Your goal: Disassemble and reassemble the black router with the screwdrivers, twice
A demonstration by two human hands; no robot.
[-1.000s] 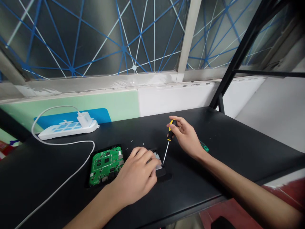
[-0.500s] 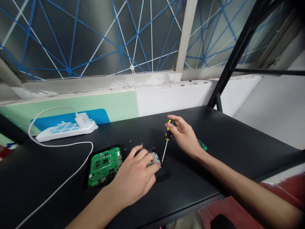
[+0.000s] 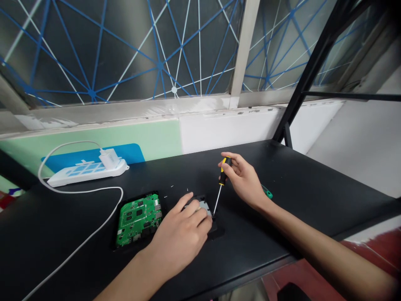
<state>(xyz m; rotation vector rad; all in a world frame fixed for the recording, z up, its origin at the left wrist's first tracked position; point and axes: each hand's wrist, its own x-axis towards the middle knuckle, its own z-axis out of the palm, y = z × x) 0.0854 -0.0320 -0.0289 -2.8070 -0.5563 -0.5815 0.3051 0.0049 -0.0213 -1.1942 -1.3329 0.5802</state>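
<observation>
A screwdriver (image 3: 222, 179) with a black-and-yellow handle is gripped in my right hand (image 3: 243, 177), thumb and fingers around the handle. Its shaft slants down, and the tip meets the right side of a small black casing (image 3: 214, 228). A silver-grey plate (image 3: 205, 205) shows inside that casing. My left hand (image 3: 181, 235) lies over the casing with bent fingers holding it, hiding much of it. Left of this hand, a green circuit board (image 3: 138, 219) sits in a black shell. A tool with a green handle (image 3: 267, 192) lies partly hidden behind my right wrist.
Several tiny screws or pins (image 3: 166, 196) lie on the black table (image 3: 313, 196) beyond my left hand. At the back left is a white power strip (image 3: 87, 172) with a charger (image 3: 109, 159). Its white cable (image 3: 90, 238) runs toward the front left edge.
My left hand has shifted slightly right and its fingers have moved a little on the casing. The screwdriver tip stays at the same spot, its handle nearly unmoved.
</observation>
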